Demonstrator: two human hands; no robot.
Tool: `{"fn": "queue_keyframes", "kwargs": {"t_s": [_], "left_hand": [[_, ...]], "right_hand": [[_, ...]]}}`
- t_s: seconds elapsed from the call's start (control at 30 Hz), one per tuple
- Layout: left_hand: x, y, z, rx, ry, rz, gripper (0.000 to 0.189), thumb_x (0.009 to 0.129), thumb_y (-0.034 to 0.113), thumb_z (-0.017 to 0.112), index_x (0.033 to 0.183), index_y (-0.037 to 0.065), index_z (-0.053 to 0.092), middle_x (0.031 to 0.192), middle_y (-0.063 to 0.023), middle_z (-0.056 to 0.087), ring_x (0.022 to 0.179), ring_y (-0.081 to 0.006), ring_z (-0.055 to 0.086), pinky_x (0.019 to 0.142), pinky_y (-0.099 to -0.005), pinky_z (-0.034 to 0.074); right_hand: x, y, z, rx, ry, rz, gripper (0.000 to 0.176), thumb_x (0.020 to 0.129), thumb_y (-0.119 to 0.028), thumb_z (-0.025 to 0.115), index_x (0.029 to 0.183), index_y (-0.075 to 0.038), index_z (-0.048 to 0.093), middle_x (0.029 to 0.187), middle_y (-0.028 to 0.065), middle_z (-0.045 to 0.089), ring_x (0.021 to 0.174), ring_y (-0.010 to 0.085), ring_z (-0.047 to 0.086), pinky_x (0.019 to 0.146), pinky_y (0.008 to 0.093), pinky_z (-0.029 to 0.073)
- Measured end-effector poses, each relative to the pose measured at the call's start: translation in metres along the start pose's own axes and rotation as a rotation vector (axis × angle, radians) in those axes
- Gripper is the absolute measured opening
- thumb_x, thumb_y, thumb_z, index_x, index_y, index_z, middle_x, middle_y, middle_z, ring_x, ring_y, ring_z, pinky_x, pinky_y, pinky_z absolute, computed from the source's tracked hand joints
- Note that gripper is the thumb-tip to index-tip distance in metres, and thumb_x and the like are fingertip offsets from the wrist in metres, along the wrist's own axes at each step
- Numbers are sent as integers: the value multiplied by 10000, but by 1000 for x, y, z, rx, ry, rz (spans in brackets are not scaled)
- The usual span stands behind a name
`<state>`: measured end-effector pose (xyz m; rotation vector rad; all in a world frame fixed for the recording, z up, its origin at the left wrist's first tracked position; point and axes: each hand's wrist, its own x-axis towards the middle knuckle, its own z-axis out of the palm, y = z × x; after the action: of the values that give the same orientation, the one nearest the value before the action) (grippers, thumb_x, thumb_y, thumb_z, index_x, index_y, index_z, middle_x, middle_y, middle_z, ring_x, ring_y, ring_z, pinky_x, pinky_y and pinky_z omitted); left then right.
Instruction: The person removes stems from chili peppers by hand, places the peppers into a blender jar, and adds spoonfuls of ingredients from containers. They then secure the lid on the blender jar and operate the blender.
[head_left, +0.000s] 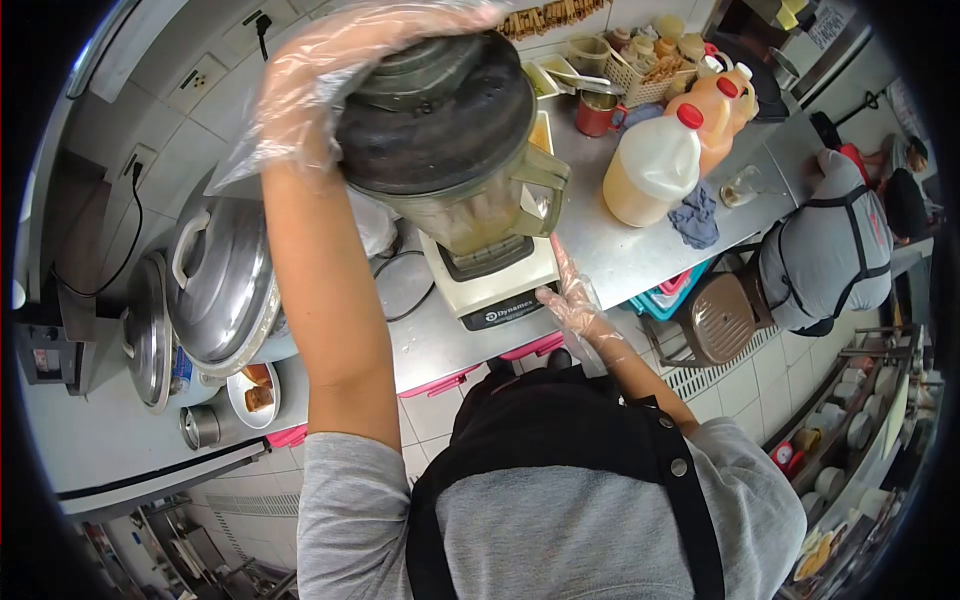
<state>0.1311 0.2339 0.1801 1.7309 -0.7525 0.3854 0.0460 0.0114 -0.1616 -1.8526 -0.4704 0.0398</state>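
Note:
A blender stands on the steel counter, its dark lid [440,125] set on a cloudy clear jar [465,220] with pale contents. My left hand [335,65], in a clear plastic glove, lies over the top of the lid with its fingers stretched out. Below the jar is the white blender base [455,295], with a dark front panel [505,310]. Also gloved, my right hand [580,312] rests against the base's right side near the panel, thumb and fingers apart. The jar's handle [545,185] points right, above this hand.
Large lidded pots [220,290] and a white dish with brown food [245,410] stand left. To the right are a plastic jug [650,170], a red mug [598,113] and a blue cloth [695,215]. A brown stool [720,320] and another person [830,250] are beyond.

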Motion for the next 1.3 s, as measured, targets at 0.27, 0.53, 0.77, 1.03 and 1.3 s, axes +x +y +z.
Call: {"fn": "queue_keyframes", "kwargs": {"t_s": [0.27,0.53,0.77,1.03,1.3], "left_hand": [[-7,-24,-13,183,134,13,295,823,253,622,944,-12,672,927,-112,672,837,-210,630,765,-300,491],[7,-45,-45,298,107,-109,347,820,292,619,967,-20,660,928,-118,667,858,-231,625,780,-313,480],[5,13,17,163,210,-423,218,815,139,594,945,-19,668,924,-101,671,868,-187,629,787,-281,487],[10,-10,-5,91,188,-411,145,771,72,637,886,-3,682,886,-86,673,833,-153,629,777,-250,490],[21,-7,-6,-1,102,-590,209,776,84,640,965,1,668,940,-90,664,872,-156,615,805,-260,489]], "right_hand": [[-1,-1,-4,32,-53,65,913,825,-350,614,1442,-22,26,1496,186,69,1389,299,60,1118,382,71],[-5,1,-4,26,-52,34,864,830,-254,613,1453,-77,41,1494,188,59,1389,312,72,1120,366,98],[-5,3,-1,75,-32,12,877,824,-222,618,1452,-79,22,1497,173,52,1390,306,45,1121,382,71],[-7,0,-4,57,-22,3,852,830,-174,605,1452,-78,30,1496,165,66,1389,302,65,1121,367,89],[-7,-1,-2,99,39,-30,828,808,-128,628,1448,-79,105,1484,189,112,1378,313,136,1115,343,135]]}}
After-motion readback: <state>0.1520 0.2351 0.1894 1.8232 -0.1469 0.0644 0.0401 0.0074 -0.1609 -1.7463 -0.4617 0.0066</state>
